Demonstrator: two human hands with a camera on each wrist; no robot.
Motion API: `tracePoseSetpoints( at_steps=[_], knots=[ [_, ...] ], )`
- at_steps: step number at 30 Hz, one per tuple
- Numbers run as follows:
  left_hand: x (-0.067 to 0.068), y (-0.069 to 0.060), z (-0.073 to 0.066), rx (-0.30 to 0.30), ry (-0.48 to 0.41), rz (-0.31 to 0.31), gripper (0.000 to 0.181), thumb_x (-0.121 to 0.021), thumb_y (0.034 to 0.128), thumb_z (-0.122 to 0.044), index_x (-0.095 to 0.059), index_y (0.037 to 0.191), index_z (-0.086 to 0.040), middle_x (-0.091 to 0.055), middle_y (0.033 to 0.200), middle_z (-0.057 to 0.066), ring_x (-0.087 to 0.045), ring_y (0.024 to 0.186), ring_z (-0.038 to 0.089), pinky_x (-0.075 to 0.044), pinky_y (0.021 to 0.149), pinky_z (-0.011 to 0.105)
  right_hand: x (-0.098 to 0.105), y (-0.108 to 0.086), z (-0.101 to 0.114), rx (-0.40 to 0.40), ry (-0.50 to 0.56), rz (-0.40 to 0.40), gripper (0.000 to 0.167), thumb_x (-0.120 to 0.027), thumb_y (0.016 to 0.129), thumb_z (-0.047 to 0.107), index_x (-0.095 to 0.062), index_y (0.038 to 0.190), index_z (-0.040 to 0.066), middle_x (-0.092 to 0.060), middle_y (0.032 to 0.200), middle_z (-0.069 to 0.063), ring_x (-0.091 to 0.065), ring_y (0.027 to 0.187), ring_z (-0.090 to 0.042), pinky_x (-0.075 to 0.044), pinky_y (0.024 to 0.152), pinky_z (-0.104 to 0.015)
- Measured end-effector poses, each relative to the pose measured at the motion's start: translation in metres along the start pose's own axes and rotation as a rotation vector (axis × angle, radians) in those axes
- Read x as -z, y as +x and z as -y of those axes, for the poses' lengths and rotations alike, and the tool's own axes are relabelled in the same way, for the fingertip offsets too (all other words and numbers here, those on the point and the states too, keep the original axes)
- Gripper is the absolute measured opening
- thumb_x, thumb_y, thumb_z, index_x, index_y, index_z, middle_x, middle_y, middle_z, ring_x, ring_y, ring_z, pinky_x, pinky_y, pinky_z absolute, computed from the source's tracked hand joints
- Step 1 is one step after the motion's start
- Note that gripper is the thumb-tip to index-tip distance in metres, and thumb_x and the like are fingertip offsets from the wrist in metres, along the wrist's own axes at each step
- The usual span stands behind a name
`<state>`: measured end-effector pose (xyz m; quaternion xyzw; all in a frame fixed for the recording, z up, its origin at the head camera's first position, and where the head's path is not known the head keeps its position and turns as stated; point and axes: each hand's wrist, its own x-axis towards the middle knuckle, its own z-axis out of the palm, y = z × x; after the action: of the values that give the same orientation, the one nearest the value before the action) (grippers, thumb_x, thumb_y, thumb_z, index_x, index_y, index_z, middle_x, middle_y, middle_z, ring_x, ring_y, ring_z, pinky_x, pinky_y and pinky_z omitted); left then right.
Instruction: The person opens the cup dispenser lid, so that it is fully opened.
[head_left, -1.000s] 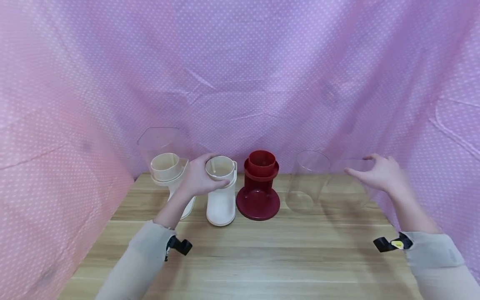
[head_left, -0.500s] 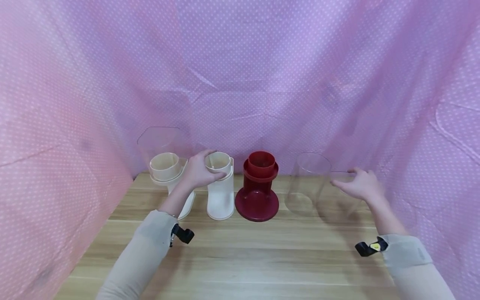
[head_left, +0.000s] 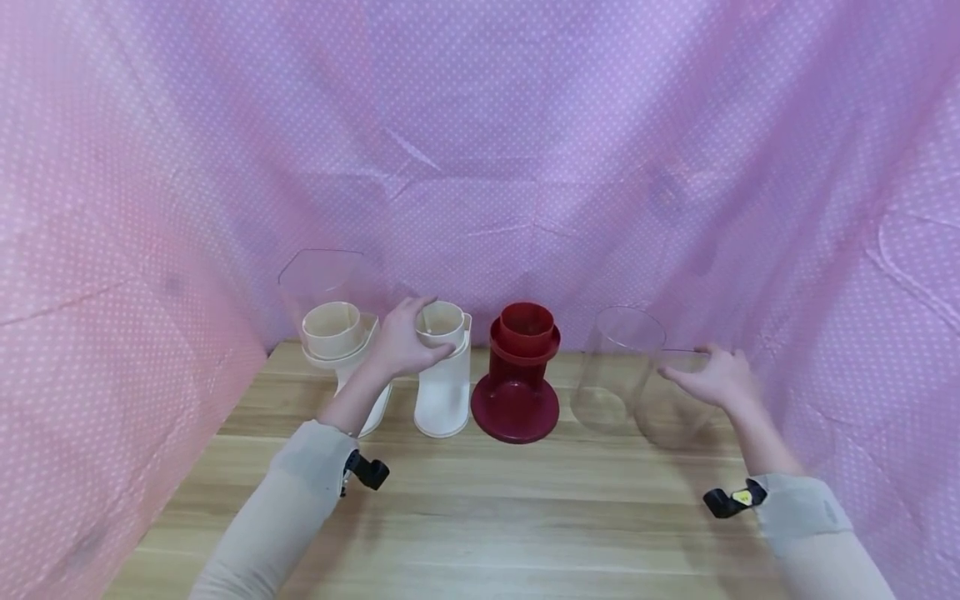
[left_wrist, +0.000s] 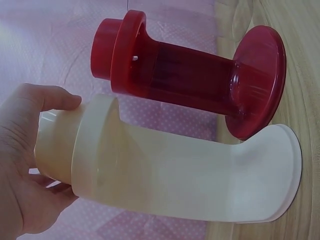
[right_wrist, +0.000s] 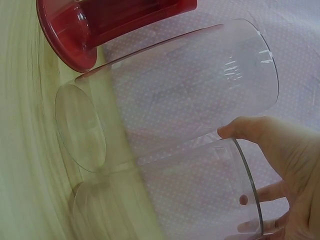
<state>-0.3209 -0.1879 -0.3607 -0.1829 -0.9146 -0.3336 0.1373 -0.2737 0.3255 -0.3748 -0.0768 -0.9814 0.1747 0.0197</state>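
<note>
the left hand (head_left: 402, 343) is curled round the upper part of the white stand (head_left: 442, 400), thumb on one side and fingers on the other; the stand is upright near the back edge of the surface (head_left: 480, 517), left of the middle. the right hand (head_left: 716, 379) grips the near cylinder (right_wrist: 200, 180), clear and open-topped, by its upper rim, close to the back right corner. whether its fingers lie inside the wall or behind it, i cannot tell.

the far cylinder (right_wrist: 185, 85) stands just beside it, so the near one is best guided gently, lest the walls knock. a light, even pinch should suit the thin rim; squeezing hard could make it slip or flex. the left hand does well to hold square and steady, clear of the red stand (head_left: 517, 400), near the middle of the back edge. clear walls are hard to see against the pink cloth (head_left: 480, 108), so judging by the rims seems safest.
</note>
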Motion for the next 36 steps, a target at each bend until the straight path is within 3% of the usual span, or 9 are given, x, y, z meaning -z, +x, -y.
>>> tracePoseSetpoints(
  at_steps=[7, 13, 19, 24, 26, 28, 30, 33, 36],
  knots=[
    [0.004, -0.007, -0.009, -0.073, 0.023, -0.073, 0.091, -0.089, 0.0764, -0.033, -0.052, 0.153, -0.001, -0.059, 0.146, 0.021, -0.057, 0.137, 0.043, -0.048, 0.114, 0.063, -0.011, 0.002, -0.002, -0.014, 0.002, 0.0, 0.117, -0.056, 0.089, 0.086, -0.037, 0.158, -0.007, -0.03, 0.153, -0.052, -0.035, 0.136, -0.071, -0.044, 0.099, -0.082],
    [0.031, -0.017, -0.033, -0.183, -0.044, -0.198, 0.088, -0.091, 0.0746, -0.026, -0.055, 0.151, -0.003, -0.062, 0.14, 0.02, -0.062, 0.129, 0.04, -0.053, 0.109, 0.059, -0.016, 0.001, -0.001, -0.017, -0.003, 0.033, 0.117, -0.047, 0.092, 0.088, -0.034, 0.16, -0.006, -0.025, 0.157, -0.052, -0.028, 0.14, -0.074, -0.04, 0.101, -0.085],
    [0.07, -0.028, -0.042, -0.333, -0.079, -0.428, 0.077, -0.087, 0.0745, -0.022, -0.062, 0.144, -0.001, -0.066, 0.139, 0.021, -0.061, 0.132, 0.039, -0.049, 0.114, 0.055, 0.005, -0.002, 0.005, 0.052, 0.002, -0.051, 0.088, -0.035, 0.108, 0.061, -0.038, 0.154, -0.013, -0.037, 0.15, -0.051, -0.032, 0.136, -0.074, -0.037, 0.106, -0.084],
    [0.104, -0.032, -0.026, -0.422, -0.101, -0.685, 0.067, -0.081, 0.073, -0.03, -0.071, 0.131, 0.001, -0.074, 0.126, 0.021, -0.067, 0.118, 0.036, -0.049, 0.11, 0.028, 0.029, -0.016, 0.041, 0.069, 0.063, -0.248, 0.078, -0.041, 0.107, 0.057, -0.043, 0.156, -0.003, -0.039, 0.148, -0.049, -0.045, 0.128, -0.069, -0.045, 0.095, -0.082],
    [0.116, -0.032, -0.014, -0.393, -0.15, -0.732, 0.064, -0.083, 0.0718, -0.026, -0.072, 0.129, 0.001, -0.075, 0.125, 0.019, -0.068, 0.116, 0.029, -0.049, 0.109, 0.021, 0.035, -0.022, 0.069, 0.118, 0.117, -0.33, 0.071, -0.045, 0.107, 0.052, -0.044, 0.157, 0.001, -0.041, 0.15, -0.044, -0.047, 0.13, -0.066, -0.045, 0.098, -0.081],
    [0.128, -0.033, 0.001, -0.306, -0.245, -0.711, 0.062, -0.085, 0.0738, -0.014, -0.07, 0.132, 0.0, -0.073, 0.129, 0.013, -0.066, 0.121, 0.019, -0.05, 0.112, 0.021, 0.037, -0.025, 0.101, 0.213, 0.194, -0.407, 0.064, -0.051, 0.107, 0.044, -0.047, 0.156, 0.004, -0.046, 0.151, -0.039, -0.05, 0.131, -0.061, -0.045, 0.103, -0.078],
    [0.136, -0.035, 0.017, -0.2, -0.428, -0.674, 0.061, -0.083, 0.0773, 0.001, -0.068, 0.137, -0.001, -0.07, 0.132, 0.006, -0.064, 0.122, 0.012, -0.051, 0.112, 0.021, 0.032, -0.024, 0.137, 0.336, 0.263, -0.456, 0.058, -0.057, 0.105, 0.034, -0.049, 0.155, 0.005, -0.05, 0.151, -0.033, -0.053, 0.132, -0.054, -0.047, 0.106, -0.073],
    [0.141, -0.036, 0.043, -0.066, -0.702, -0.652, 0.061, -0.073, 0.0848, 0.014, -0.063, 0.143, -0.003, -0.067, 0.134, -0.001, -0.062, 0.122, 0.011, -0.052, 0.11, 0.018, 0.018, -0.019, 0.191, 0.511, 0.345, -0.453, 0.058, -0.061, 0.103, 0.025, -0.049, 0.155, 0.004, -0.053, 0.153, -0.026, -0.053, 0.138, -0.045, -0.044, 0.116, -0.065],
    [0.134, -0.035, 0.068, -0.002, -0.872, -0.651, 0.056, -0.064, 0.0925, 0.013, -0.06, 0.146, -0.003, -0.067, 0.133, 0.0, -0.062, 0.121, 0.014, -0.053, 0.107, 0.016, 0.0, -0.017, 0.239, 0.622, 0.377, -0.401, 0.061, -0.062, 0.102, 0.024, -0.046, 0.157, 0.003, -0.052, 0.158, -0.021, -0.05, 0.146, -0.039, -0.041, 0.123, -0.057]
  ],
)
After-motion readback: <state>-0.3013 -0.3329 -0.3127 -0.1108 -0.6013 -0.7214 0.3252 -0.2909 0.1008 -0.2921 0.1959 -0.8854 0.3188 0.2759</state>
